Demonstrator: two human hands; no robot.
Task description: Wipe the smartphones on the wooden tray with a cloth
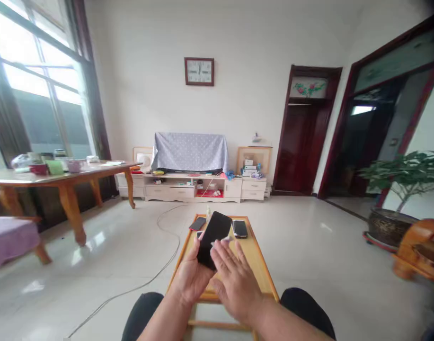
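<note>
A black smartphone (217, 232) is held tilted above a small wooden table (259, 267), its dark face turned up towards me. My left hand (192, 279) is closed around the phone's lower left side, with the thumb along its edge. Fairly straight fingers of my right hand (234, 279) press a crumpled white tissue (226, 239) against the phone's face; most of the tissue is hidden under them. Beyond the phone, a dark phone with a red edge (198, 223) lies on the table at left and another black phone (240, 228) at right. A small pale bottle (208, 213) stands at the far end.
My knees (307, 308) flank the table. A grey cable (146, 283) runs over the floor at left. A long wooden table (71, 182) with cups stands by the window. Ahead is a low cabinet (170, 192); a potted plant (394, 225) stands at right.
</note>
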